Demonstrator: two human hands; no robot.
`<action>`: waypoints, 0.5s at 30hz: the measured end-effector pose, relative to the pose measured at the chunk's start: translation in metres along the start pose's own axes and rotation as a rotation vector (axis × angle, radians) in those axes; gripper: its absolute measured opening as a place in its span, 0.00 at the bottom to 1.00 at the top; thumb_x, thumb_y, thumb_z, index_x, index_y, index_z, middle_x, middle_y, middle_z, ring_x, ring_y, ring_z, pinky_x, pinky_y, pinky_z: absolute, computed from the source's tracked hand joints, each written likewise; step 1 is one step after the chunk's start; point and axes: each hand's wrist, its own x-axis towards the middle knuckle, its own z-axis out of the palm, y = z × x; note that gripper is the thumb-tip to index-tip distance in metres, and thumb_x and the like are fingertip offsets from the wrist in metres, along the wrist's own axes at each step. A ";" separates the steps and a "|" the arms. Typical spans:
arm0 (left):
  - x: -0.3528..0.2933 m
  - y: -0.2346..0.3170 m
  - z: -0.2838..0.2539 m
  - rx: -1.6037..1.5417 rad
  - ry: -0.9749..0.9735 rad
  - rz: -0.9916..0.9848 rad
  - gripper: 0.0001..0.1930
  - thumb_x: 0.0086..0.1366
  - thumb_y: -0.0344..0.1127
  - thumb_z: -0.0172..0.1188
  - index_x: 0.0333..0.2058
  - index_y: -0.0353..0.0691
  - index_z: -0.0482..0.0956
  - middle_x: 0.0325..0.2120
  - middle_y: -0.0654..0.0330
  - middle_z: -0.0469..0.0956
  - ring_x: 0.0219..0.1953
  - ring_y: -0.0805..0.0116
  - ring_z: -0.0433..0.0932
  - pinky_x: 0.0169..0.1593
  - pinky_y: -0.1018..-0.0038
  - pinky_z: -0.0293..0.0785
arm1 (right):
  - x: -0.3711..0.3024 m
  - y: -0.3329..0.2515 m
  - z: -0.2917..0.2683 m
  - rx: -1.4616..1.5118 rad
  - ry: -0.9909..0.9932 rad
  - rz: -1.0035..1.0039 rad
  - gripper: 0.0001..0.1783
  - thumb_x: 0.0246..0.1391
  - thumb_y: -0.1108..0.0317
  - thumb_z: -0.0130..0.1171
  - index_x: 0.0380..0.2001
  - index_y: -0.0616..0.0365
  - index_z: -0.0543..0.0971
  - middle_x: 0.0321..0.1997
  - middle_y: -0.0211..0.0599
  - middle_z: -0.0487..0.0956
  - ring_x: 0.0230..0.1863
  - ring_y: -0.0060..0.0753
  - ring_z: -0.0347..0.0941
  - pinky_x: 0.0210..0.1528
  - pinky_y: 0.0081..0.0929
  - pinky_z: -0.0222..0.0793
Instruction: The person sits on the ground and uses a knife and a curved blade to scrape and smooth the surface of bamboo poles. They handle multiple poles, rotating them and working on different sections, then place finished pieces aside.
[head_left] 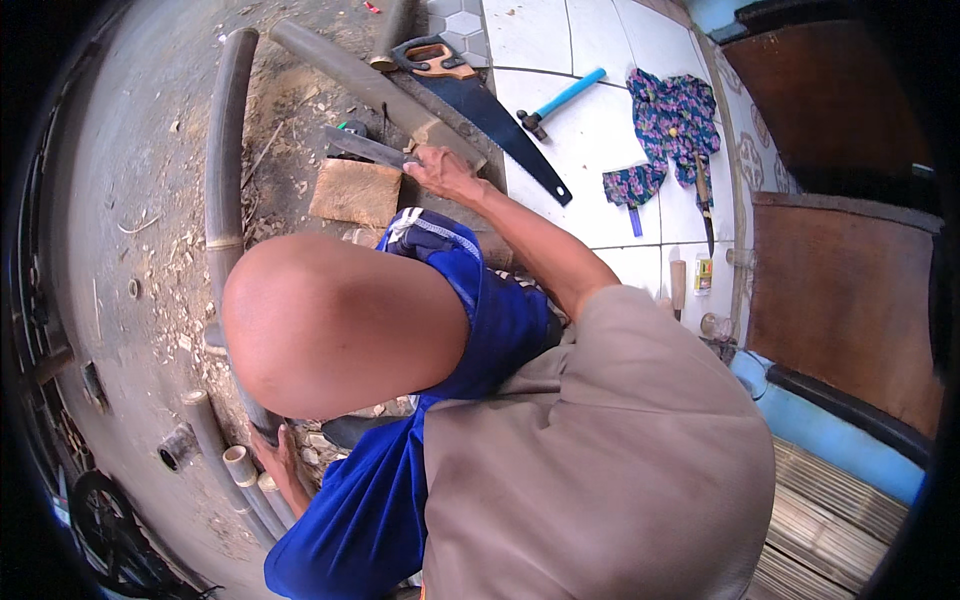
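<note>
Right hand (445, 175) closed round the knife (368, 148), blade jutting toward the long bamboo pole (230, 150); left hand (282, 465) grips that pole, which runs past the bent knee (335, 325).

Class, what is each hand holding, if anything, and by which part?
The right hand grips a knife by its handle end, mostly hidden in the fist. The left hand is at a bamboo pole's near end; its grip is unclear.
</note>
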 end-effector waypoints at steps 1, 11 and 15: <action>-0.003 0.014 -0.004 -0.012 0.007 0.007 0.51 0.64 0.61 0.67 0.74 0.33 0.58 0.69 0.33 0.63 0.71 0.37 0.63 0.73 0.50 0.59 | -0.012 -0.002 -0.015 0.040 -0.012 0.040 0.27 0.63 0.46 0.57 0.42 0.64 0.81 0.41 0.64 0.83 0.44 0.67 0.82 0.48 0.56 0.76; -0.030 0.014 -0.032 -0.037 0.019 -0.072 0.47 0.66 0.59 0.66 0.73 0.33 0.60 0.68 0.35 0.65 0.70 0.39 0.65 0.72 0.52 0.60 | -0.117 0.099 -0.101 0.026 0.393 0.553 0.28 0.63 0.44 0.55 0.40 0.64 0.82 0.40 0.64 0.84 0.46 0.69 0.81 0.51 0.59 0.75; 0.006 0.023 -0.034 -0.040 -0.067 -0.039 0.46 0.67 0.58 0.65 0.73 0.33 0.61 0.67 0.35 0.67 0.70 0.40 0.66 0.72 0.52 0.61 | -0.180 0.156 -0.102 -0.071 0.507 0.729 0.27 0.64 0.45 0.55 0.37 0.63 0.82 0.34 0.59 0.84 0.42 0.65 0.82 0.47 0.56 0.74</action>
